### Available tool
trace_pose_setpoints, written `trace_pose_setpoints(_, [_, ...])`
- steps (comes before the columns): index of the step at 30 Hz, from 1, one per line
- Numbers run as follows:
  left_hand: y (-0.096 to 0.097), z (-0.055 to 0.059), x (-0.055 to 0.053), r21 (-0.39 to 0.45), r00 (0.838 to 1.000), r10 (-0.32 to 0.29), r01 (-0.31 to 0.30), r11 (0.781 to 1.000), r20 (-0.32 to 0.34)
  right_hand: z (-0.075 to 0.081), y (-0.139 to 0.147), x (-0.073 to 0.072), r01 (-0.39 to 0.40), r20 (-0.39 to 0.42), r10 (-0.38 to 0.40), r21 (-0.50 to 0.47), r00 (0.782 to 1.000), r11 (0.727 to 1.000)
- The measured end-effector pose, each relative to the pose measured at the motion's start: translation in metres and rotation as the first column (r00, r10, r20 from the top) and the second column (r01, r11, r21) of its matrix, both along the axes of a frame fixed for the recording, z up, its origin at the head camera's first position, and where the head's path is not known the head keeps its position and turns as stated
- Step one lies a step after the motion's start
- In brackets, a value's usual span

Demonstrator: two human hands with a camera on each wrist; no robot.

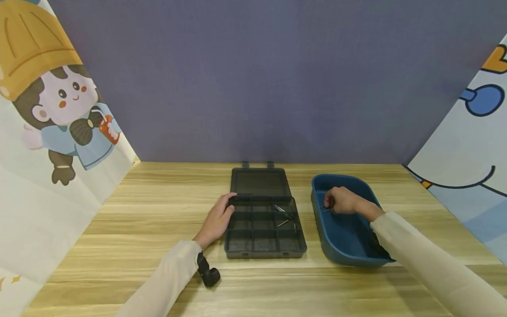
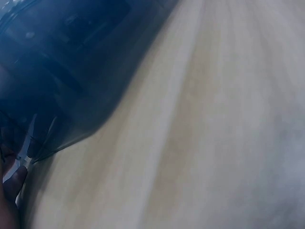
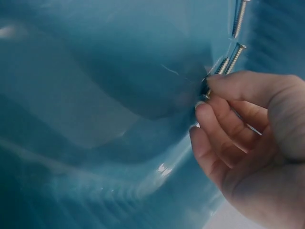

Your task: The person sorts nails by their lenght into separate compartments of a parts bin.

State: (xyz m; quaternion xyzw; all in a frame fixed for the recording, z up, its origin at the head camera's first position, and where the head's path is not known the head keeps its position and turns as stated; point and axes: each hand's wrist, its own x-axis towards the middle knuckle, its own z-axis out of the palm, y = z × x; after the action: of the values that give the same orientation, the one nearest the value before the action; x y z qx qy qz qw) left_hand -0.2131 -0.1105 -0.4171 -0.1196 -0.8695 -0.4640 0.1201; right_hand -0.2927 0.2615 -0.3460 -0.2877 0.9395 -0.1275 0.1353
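Right hand [image 1: 343, 200]: grip clamped on a slim metal screw [image 3: 208, 94] near the left wall of the oblong blue plastic bin [image 1: 344, 233], towards the bench's [image 1: 119, 246] far right corner; pinching mid-shank should free it cleanly. Left hand [image 1: 215, 219], fingers relaxed, touches the left edge of the grey plastic compartment box [image 1: 257, 255]. Only the right wrist view resolves the neighbouring screws' [image 3: 235, 59] threads.
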Motion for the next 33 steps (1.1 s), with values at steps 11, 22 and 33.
trace_pose_setpoints(11, [-0.001,-0.002,0.001,-0.002,1.0,0.01,-0.01,1.0,0.005,-0.002,0.003,0.002,0.002,0.059,-0.003,0.016,0.998,1.0])
trace_pose_setpoints(22, [0.0,-0.001,0.0,-0.001,1.0,0.009,-0.009,1.0,0.003,0.011,0.008,0.003,-0.013,0.044,0.014,-0.02,0.999,1.0])
trace_pose_setpoints(33, [0.0,0.0,0.0,-0.003,1.0,0.003,-0.003,1.0,-0.002,0.029,-0.005,0.017,-0.057,0.03,0.06,-0.071,0.998,0.996])
